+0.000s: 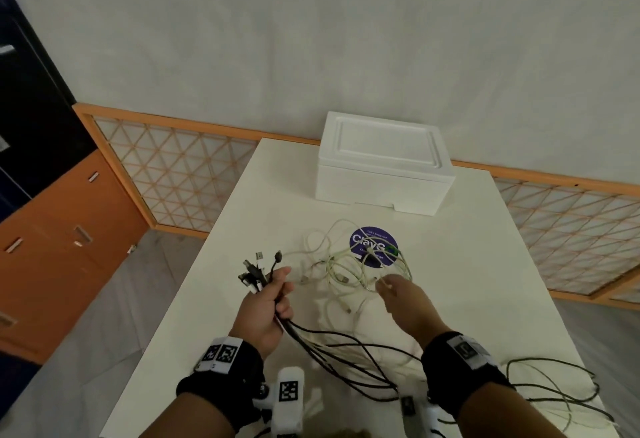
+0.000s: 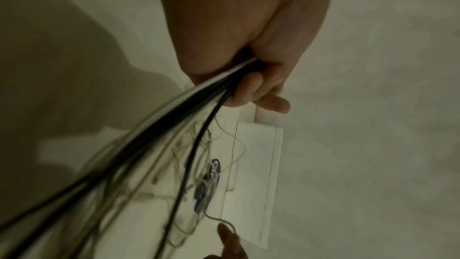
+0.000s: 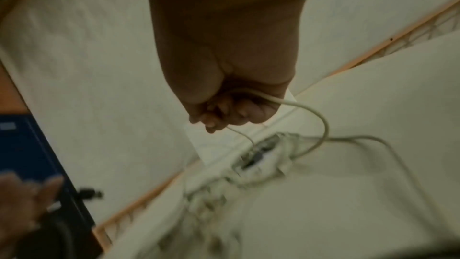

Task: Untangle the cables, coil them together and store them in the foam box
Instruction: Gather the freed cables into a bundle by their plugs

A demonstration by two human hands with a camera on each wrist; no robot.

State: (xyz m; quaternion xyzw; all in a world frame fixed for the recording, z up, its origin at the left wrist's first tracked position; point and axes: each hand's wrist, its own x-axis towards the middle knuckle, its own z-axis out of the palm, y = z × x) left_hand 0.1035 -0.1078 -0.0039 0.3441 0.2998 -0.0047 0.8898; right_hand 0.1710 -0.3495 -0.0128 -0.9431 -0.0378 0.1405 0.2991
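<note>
My left hand (image 1: 273, 302) grips a bundle of black and white cables (image 1: 258, 275), plug ends sticking up above the fist; the left wrist view shows the bundle (image 2: 199, 94) running under curled fingers. The cables trail across the table toward the lower right (image 1: 346, 351). A tangle of white cables (image 1: 349, 271) lies in the middle of the table. My right hand (image 1: 398, 295) holds one white cable from it; in the right wrist view this cable (image 3: 298, 105) loops out of the curled fingers. The closed white foam box (image 1: 382, 164) stands at the table's far side.
A round purple sticker (image 1: 373, 246) lies under the white tangle. Dark cable loops (image 1: 554, 389) spread over the table's near right corner. The white table (image 1: 242, 216) is bordered by an orange lattice fence (image 1: 180, 167); orange cabinets (image 1: 52, 247) stand left.
</note>
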